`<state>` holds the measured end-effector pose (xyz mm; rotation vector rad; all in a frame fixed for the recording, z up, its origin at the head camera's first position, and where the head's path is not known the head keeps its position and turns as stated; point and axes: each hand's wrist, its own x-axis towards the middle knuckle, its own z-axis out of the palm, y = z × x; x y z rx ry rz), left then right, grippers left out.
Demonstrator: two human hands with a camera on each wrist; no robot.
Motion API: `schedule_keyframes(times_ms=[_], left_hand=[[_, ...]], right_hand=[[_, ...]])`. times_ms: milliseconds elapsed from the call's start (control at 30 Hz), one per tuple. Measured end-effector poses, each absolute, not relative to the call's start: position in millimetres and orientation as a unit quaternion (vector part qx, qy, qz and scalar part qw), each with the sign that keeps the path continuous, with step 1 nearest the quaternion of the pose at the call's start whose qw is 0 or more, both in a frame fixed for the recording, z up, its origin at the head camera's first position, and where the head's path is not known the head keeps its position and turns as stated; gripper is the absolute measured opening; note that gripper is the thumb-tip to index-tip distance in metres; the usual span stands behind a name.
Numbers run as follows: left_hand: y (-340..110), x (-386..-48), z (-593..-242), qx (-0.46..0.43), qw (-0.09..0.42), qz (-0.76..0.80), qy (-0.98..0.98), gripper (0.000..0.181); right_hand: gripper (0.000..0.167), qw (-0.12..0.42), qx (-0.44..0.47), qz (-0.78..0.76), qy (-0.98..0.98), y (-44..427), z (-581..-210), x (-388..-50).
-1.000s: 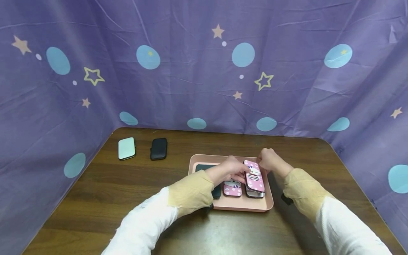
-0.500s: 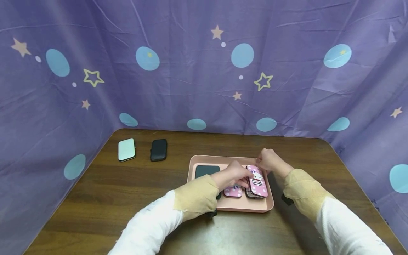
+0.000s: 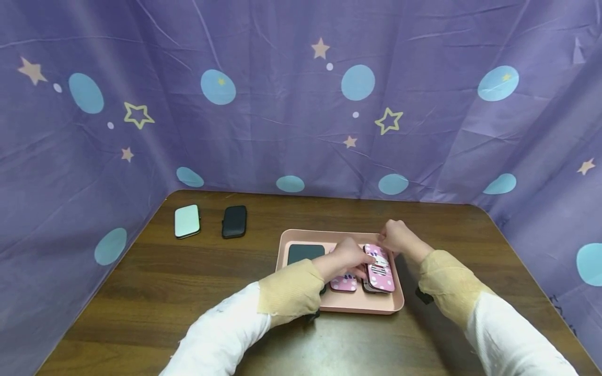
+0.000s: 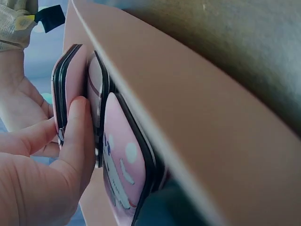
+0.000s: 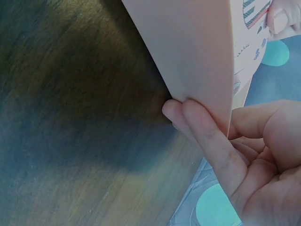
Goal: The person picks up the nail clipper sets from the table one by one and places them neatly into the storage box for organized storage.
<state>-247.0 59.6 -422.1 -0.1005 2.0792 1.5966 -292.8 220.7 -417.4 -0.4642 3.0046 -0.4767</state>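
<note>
My left hand (image 3: 349, 254) holds a pink case (image 3: 383, 281) with a white cartoon print and dark edges, thumb on top and fingers at its left side. In the left wrist view, another case (image 4: 95, 84) lies close beneath it. A second pink printed case (image 3: 343, 284) lies to the left in the pink tray (image 3: 352, 307), and a dark green case (image 3: 305, 251) lies further left, partly hidden by my forearm. At the tray's far right corner, my right hand (image 3: 397, 236) pinches the wall, with fingers outside and thumb inside, as the right wrist view shows.
A mint green case (image 3: 187, 220) and a black case (image 3: 234, 221) lie apart at the back left of the wooden table (image 3: 188, 282). A purple patterned curtain (image 3: 291, 130) hangs around the table's back and sides.
My left hand has moved the pink case slightly right and towards me, and it now lies more squarely over the case beneath. The right hand has stayed on the tray corner.
</note>
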Motion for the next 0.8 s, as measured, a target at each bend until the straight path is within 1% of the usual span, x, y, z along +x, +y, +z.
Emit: schedule_keyframes(times_ms=[200, 367, 500, 700, 800], left_hand=[[54.0, -246.4, -420.0, 0.001, 0.249, 0.542, 0.802, 0.020], [51.9, -246.0, -421.3, 0.042, 0.227, 0.493, 0.839, 0.024], [52.6, -246.2, -420.3, 0.051, 0.217, 0.465, 0.857, 0.025], [54.4, -247.5, -420.1, 0.056, 0.208, 0.433, 0.875, 0.027], [54.1, -248.1, -421.4, 0.065, 0.204, 0.421, 0.881, 0.028]], right_hand=[[0.030, 0.053, -0.139, -0.184, 0.972, 221.2, -418.0, -292.6], [0.030, 0.048, -0.141, -0.184, 0.972, 221.4, -417.9, -291.9], [0.031, 0.056, -0.136, -0.198, 0.969, 221.5, -418.7, -291.6], [0.031, 0.046, -0.147, -0.194, 0.969, 221.4, -419.7, -291.6], [0.031, 0.050, -0.145, -0.192, 0.969, 221.0, -418.7, -292.1]])
